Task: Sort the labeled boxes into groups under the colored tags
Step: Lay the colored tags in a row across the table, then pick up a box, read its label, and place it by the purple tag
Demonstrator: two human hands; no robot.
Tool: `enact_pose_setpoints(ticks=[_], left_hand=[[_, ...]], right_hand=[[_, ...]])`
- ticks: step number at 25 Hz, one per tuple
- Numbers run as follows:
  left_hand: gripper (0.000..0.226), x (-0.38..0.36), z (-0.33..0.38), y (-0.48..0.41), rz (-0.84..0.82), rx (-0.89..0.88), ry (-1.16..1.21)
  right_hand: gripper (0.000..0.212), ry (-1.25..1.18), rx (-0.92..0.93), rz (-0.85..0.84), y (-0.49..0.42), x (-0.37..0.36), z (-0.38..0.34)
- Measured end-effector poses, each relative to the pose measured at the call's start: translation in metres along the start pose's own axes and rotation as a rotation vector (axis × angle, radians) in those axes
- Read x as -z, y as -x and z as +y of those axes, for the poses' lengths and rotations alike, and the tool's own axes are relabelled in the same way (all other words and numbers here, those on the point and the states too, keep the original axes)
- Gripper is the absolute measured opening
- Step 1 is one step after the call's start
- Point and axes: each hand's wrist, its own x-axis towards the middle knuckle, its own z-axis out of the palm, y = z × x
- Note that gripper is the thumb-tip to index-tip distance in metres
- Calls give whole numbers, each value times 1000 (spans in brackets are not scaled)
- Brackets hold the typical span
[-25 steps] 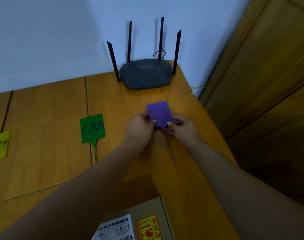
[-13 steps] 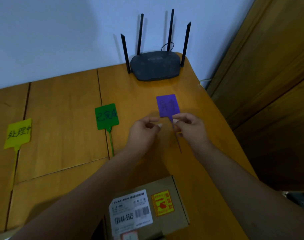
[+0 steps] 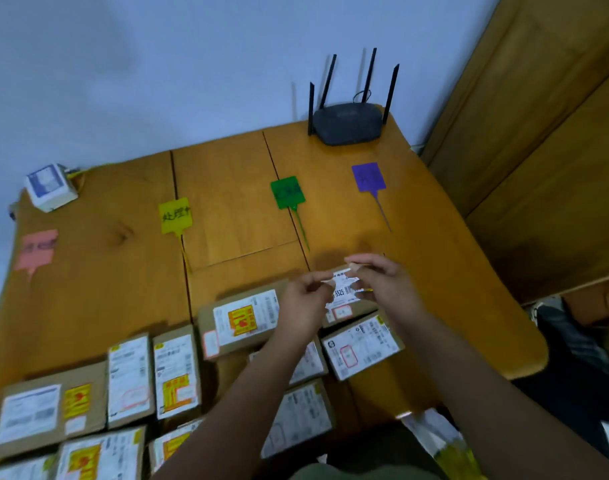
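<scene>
Brown boxes (image 3: 240,320) with white and yellow stickers crowd the near side of the table (image 3: 88,306). My left hand (image 3: 303,301) and right hand (image 3: 386,285) curl over one box (image 3: 344,292); too blurry to tell if they grip. Bare wood stretches far to the colored tags (image 3: 286,192).

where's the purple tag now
Head view: the purple tag lies far right on the table, right of the green tag, just in front of the router.

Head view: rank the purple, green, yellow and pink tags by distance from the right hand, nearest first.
1. Purple tag, just ahead of the right hand.
2. Green tag, ahead-left.
3. Yellow tag, farther left.
4. Pink tag, far left edge.
</scene>
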Motion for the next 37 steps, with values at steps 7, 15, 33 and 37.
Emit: enact_pose_setpoints(ticks=[7,15,33,37], left_hand=[[36,1,-13,42,70,106,-119],[25,-42,-10,11,163,335,-97],[43,16,78,51,330,-160,51],[48,56,123,83,438,-360,173]], right_hand=[[16,48,-32,60,21,4,20],[59,548,-61,185,-42,60,59],[28,164,361,193,0,56,-53],[30,83,494,134,38,26,-112]])
